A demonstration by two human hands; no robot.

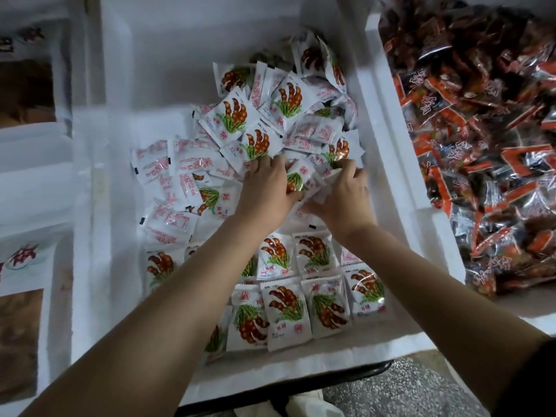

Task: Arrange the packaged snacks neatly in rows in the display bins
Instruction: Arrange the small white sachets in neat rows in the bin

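Both hands meet mid-bin in the white foam bin [156,70], with loose snack packets [231,115] heaped toward 12 o'clock and tidy rows toward 6. The right hand [343,197] curls its fingers round a packet. The left hand [267,191] has its fingertips buried in the heap, so I cannot tell its hold.

place: shop | evidence: white foam bins [388,121] heaped with loose packaged snacks [288,100]

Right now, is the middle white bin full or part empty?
Part empty: the bin shows bare floor far left; packets cover only its near and middle parts, and the left hand and right hand grip some.
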